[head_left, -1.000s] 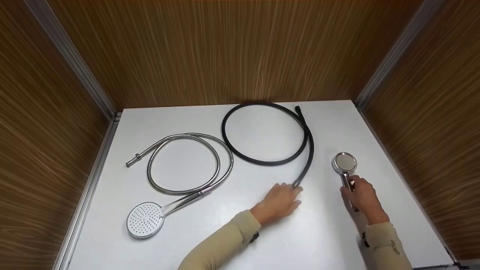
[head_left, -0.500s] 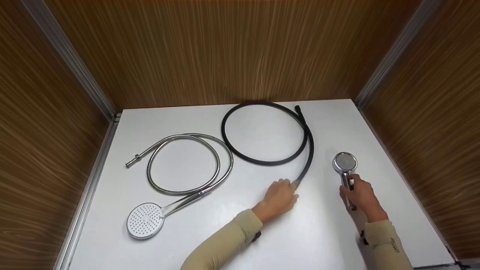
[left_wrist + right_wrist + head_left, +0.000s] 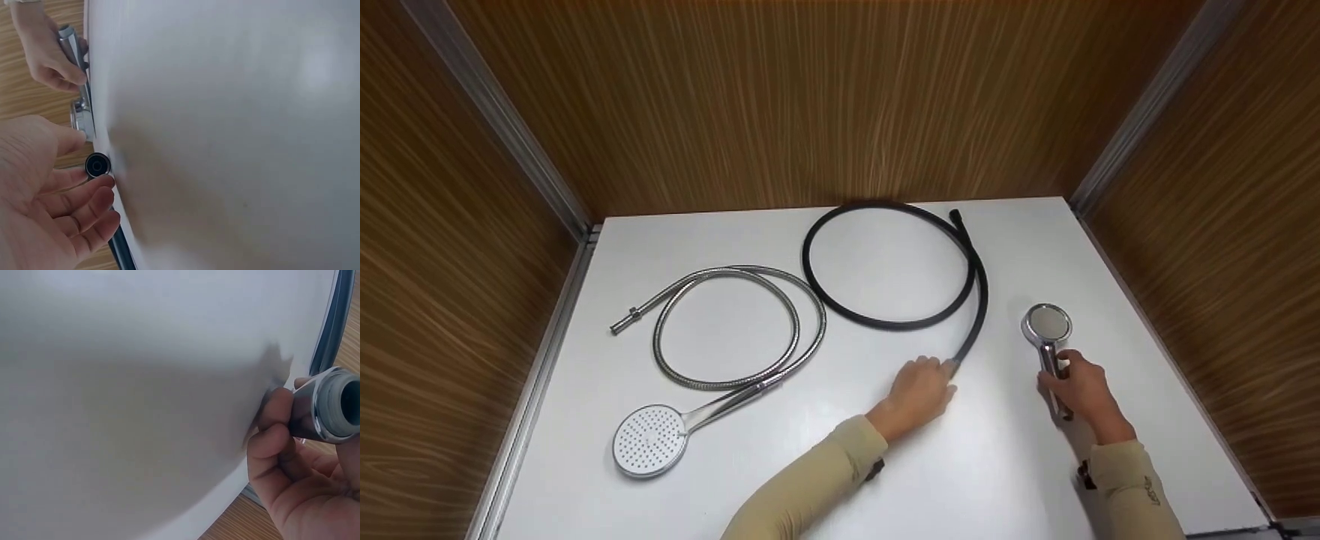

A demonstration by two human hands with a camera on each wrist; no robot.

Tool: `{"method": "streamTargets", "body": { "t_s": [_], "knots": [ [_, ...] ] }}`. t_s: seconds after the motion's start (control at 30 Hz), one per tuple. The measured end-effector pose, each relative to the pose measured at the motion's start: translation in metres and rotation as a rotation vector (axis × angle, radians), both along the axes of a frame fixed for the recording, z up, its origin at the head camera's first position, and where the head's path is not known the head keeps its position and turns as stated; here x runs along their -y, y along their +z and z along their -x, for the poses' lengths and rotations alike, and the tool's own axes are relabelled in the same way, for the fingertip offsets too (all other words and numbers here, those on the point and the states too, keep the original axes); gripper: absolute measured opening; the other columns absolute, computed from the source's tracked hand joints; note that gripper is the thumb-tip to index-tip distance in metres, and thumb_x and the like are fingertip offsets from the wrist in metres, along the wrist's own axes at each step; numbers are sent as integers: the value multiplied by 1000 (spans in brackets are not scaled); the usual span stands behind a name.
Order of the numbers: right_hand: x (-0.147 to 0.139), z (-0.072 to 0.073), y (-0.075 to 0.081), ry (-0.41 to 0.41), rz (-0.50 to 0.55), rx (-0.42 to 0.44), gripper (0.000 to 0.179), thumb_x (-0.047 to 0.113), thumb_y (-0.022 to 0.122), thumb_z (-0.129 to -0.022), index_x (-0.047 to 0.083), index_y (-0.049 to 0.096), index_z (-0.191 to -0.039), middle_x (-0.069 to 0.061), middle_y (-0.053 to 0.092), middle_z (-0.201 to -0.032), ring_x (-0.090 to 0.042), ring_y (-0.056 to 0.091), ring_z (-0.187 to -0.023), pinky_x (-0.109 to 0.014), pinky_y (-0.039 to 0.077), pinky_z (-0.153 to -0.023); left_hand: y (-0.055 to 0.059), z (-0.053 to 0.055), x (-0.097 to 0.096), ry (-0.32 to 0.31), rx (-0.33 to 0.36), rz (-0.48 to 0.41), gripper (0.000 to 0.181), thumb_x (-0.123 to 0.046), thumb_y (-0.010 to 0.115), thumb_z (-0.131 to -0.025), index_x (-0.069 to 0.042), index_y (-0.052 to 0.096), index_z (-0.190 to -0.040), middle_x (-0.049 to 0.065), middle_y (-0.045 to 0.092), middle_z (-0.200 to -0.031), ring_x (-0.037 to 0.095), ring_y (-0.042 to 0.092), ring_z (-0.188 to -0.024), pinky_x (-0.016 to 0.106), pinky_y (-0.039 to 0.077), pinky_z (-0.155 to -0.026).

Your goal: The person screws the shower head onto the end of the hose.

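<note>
In the head view my left hand [image 3: 916, 396] is at the near end of a black shower hose [image 3: 983, 304], fingers curled at its end fitting. The left wrist view shows the open, round hose end [image 3: 98, 164] by my fingertips, beyond the thumb. My right hand [image 3: 1089, 394] grips the handle of a small chrome shower head [image 3: 1048, 323] on the right, its round face upward. In the right wrist view the handle's open threaded end [image 3: 337, 405] points toward the camera, with thumb and fingers around the handle. Hose and shower head are apart.
On the left lies a larger chrome shower head [image 3: 649, 441] with a perforated white face, joined to a coiled metal hose [image 3: 658, 346]. All rest on a white table [image 3: 840, 487], with wood-grain panels [image 3: 840, 97] at the back and sides.
My left fingers have drawn in around the black hose's end and the hand has shifted slightly left. The right hand and small shower head have barely moved.
</note>
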State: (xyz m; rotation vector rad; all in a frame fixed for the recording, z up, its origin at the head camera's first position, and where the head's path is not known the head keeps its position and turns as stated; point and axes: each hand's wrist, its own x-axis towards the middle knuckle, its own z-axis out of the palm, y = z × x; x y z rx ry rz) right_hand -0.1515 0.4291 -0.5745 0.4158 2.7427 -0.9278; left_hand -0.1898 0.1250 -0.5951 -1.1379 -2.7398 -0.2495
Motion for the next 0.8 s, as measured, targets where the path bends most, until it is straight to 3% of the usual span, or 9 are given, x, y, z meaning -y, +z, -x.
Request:
{"method": "streamTargets", "body": {
  "t_s": [0.3, 0.47, 0.57, 0.67, 0.8],
  "knots": [
    [4, 1, -1, -2, -5, 8, 68, 22, 64, -99, -19, 35, -146, -33, 67, -109, -24, 71, -81, -36, 61, -64, -5, 7, -11, 124, 75, -54, 25, -35, 67, -102, -14, 74, -90, -1, 69, -77, 14, 64, -70, 26, 50, -60],
    [5, 1, 0, -23, 8, 17, 70, 23, 65, -99, -19, 35, -147, -36, 67, -112, -23, 70, -80, -36, 61, -64, -6, 9, -15, 170, 215, -146, 26, -34, 67, -103, -13, 73, -89, 0, 66, -78, 14, 60, -69, 26, 46, -60],
    [6, 1, 0, -29, 11, 6, 69, 24, 66, -98, -20, 38, -144, -34, 69, -109, -21, 70, -77, -34, 59, -62, -5, 10, -17, 173, 247, -190, 24, -30, 66, -102, -11, 71, -88, 1, 65, -79, 15, 60, -70, 27, 46, -59],
    [7, 1, -1, -28, 15, 0, 66, 25, 66, -96, -21, 45, -138, -29, 71, -101, -18, 68, -71, -32, 56, -60, -5, 11, -17, 171, 266, -224, 22, -26, 66, -101, -11, 68, -85, 2, 65, -78, 16, 59, -69, 27, 46, -58],
    [6, 1, 0, -31, 42, 2, 60, 26, 67, -95, -20, 53, -130, -20, 71, -90, -15, 65, -66, -31, 54, -57, -1, 11, -14, 197, 364, -313, 23, -22, 67, -97, -13, 61, -77, 1, 59, -72, 13, 52, -63, 26, 41, -56]
  ]
}}
